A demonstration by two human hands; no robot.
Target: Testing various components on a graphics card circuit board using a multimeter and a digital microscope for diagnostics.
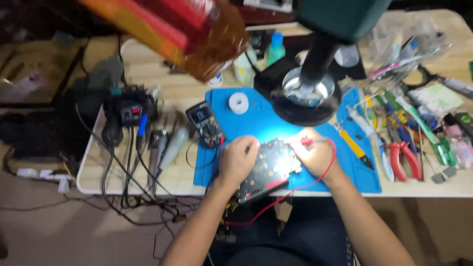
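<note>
1. The dark rectangular circuit board (268, 167) lies on the blue rubber work mat (315, 148) at the front edge of the desk (162, 93), overhanging it toward the person's lap. It sits directly under the black ring-lit magnifier head (305, 93), evidently so the lit patch falls on it.
2. The left hand (237, 158) rests on the board's left end, fingers curled and pressed together over something thin; what they pinch cannot be told. The hand appears to steady the board.
3. The right hand (315, 152) pinches a red test probe (304, 141), tip pointing at the board's upper edge. Its red lead (325, 172) loops off the front edge.
4. A dark handheld multimeter (206, 123) lies at the mat's left edge, display facing the person, within view for reading.
5. Red-handled pliers (404, 157) lie toward the right edge, apart from both hands.
</note>
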